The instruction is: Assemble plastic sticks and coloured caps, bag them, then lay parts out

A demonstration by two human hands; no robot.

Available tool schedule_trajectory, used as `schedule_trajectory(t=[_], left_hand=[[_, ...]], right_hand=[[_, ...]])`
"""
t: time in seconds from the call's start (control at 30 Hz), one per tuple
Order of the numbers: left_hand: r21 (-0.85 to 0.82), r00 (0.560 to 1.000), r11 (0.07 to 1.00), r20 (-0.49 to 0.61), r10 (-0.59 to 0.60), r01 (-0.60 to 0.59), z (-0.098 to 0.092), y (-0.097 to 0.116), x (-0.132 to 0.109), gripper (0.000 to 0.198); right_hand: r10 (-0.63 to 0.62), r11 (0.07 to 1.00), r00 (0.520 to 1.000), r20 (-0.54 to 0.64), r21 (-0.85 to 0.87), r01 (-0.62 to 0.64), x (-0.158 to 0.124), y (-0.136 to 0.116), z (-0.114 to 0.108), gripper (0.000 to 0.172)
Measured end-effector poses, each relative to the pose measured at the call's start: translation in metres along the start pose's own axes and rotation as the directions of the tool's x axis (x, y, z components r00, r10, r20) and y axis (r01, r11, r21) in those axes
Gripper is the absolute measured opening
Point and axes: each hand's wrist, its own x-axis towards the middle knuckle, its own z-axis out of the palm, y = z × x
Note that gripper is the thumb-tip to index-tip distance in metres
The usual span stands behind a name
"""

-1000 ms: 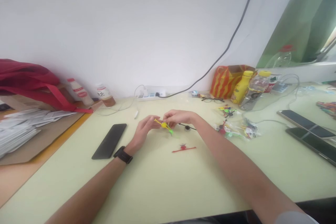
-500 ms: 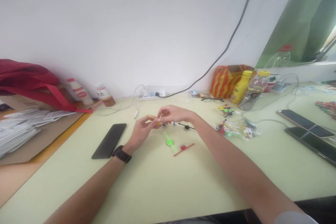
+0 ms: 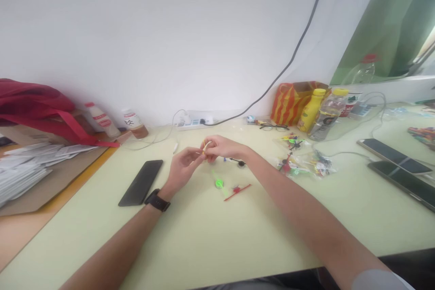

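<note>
My left hand (image 3: pixel 183 165), with a black watch on its wrist, and my right hand (image 3: pixel 222 147) meet above the middle of the pale yellow desk (image 3: pixel 210 235). Both pinch a small yellow plastic piece (image 3: pixel 205 147) between their fingertips. Just below the hands lie a green plastic piece (image 3: pixel 219 183) and a red stick piece (image 3: pixel 238 189) on the desk. A small black piece (image 3: pixel 240 162) lies right of my right hand.
A black phone (image 3: pixel 141 182) lies left of my left hand. Clear bags of coloured parts (image 3: pixel 306 165) sit at the right, with bottles (image 3: pixel 322 111), glasses (image 3: pixel 273 127) and a power strip (image 3: pixel 193 121) along the wall. Two phones (image 3: pixel 397 167) lie far right; papers (image 3: pixel 30 167) and a red bag (image 3: pixel 37 108) far left.
The green piece has come off the yellow one and now lies on the desk. Both hands rose slightly and turned the yellow piece between their fingertips.
</note>
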Motion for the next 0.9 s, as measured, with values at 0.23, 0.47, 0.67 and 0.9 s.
schedule_trajectory(t=[0.23, 0.47, 0.67, 0.9], left_hand=[[0.056, 1.000, 0.998, -0.021, -0.014, 0.016, 0.000, -0.005, 0.000, 0.028], [0.413, 0.981, 0.902, 0.187, 0.054, -0.128, -0.015, -0.005, -0.002, 0.020], [0.560, 0.936, 0.789, 0.349, 0.052, -0.253, -0.030, -0.004, 0.002, 0.018], [0.587, 0.944, 0.761, 0.316, 0.101, -0.278, -0.031, -0.005, 0.006, 0.030]], right_hand=[[0.024, 0.964, 0.999, -0.027, -0.265, -0.030, 0.003, 0.001, 0.006, 0.013], [0.099, 0.746, 0.966, -0.238, -0.625, -0.230, 0.005, 0.014, -0.016, 0.017], [0.079, 0.653, 0.973, -0.219, -0.726, -0.216, 0.002, 0.020, -0.020, 0.031], [0.006, 0.650, 0.997, -0.076, -0.757, -0.062, 0.010, 0.026, 0.000, 0.013]])
